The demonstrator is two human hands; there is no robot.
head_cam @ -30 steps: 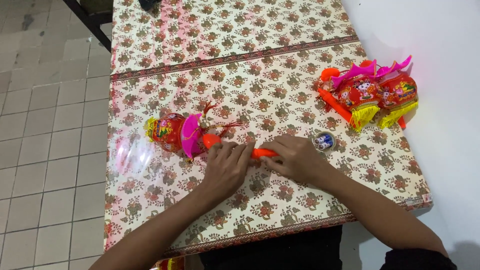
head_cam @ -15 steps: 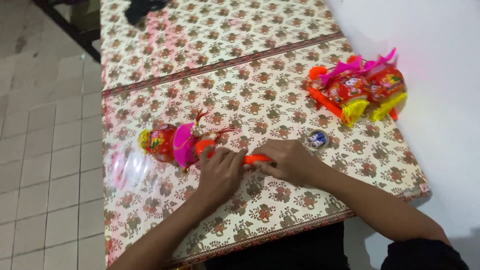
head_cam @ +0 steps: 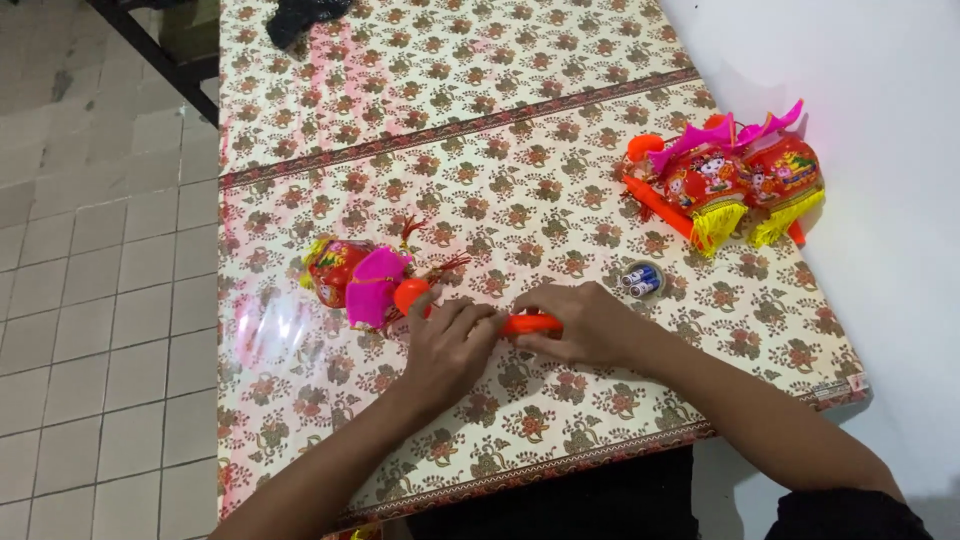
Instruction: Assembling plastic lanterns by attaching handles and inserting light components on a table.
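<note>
Head view: both hands sat together on the floral worktop [head_cam: 560,130], near its front edge; left hand [head_cam: 447,345] was closed over the orange stick [head_cam: 530,324] where it joined the lantern [head_cam: 352,278]; right hand [head_cam: 580,322] pinched the stick's other end, fingers curled around it; stick lay flat on the worktop between the two hands; lantern lay on its side just left of the left hand, red body with a pink flap and yellow fringe; two batteries [head_cam: 642,280] stood just beyond the right hand, apart from it; two more red lanterns [head_cam: 730,180] with orange sticks lay well apart at the right edge; a dark cloth [head_cam: 305,15] lay at the far end.
</note>
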